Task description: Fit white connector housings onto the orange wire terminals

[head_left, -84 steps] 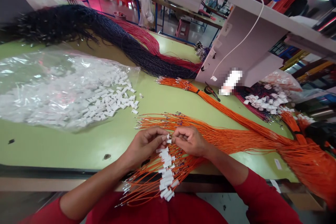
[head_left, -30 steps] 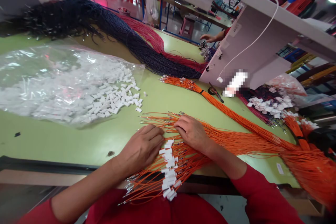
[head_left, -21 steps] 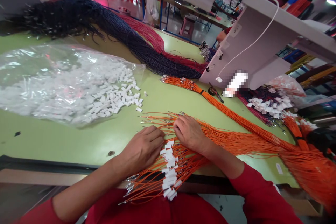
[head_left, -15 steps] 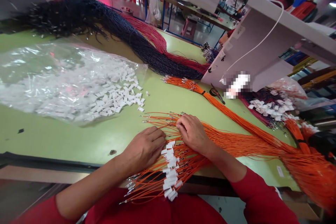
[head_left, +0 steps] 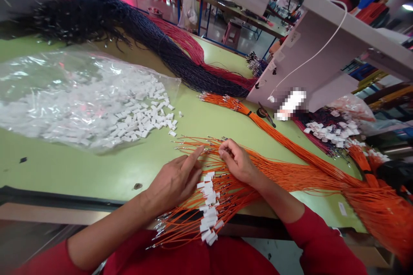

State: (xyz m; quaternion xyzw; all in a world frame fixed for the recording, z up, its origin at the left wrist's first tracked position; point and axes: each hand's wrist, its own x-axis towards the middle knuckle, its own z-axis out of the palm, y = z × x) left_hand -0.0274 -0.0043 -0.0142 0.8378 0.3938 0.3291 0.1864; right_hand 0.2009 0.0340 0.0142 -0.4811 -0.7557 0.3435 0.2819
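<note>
A fan of orange wires (head_left: 277,169) with metal terminals at the ends lies across the front of the table. My left hand (head_left: 177,177) is over the loose ends on the left, its index finger stretched toward a terminal and the others partly curled. Among the same wires, my right hand (head_left: 238,161) is closed in a pinch on an orange wire; its fingertips are partly hidden. Just below and between the hands, a row of white plastic connectors (head_left: 209,210) sits on part of the wires, near the table edge.
A clear plastic bag (head_left: 80,94) spills many white connectors at the left. Behind it lie a dark blue wire bundle (head_left: 155,36) and a red one (head_left: 189,45). A tied orange bundle (head_left: 274,131) runs to the right, beside black-handled snips (head_left: 265,114) and a grey panel (head_left: 309,60).
My left index finger has straightened out toward the terminals, where the fingers were bent together before. My right hand has shifted slightly, with its fingers a little more curled.
</note>
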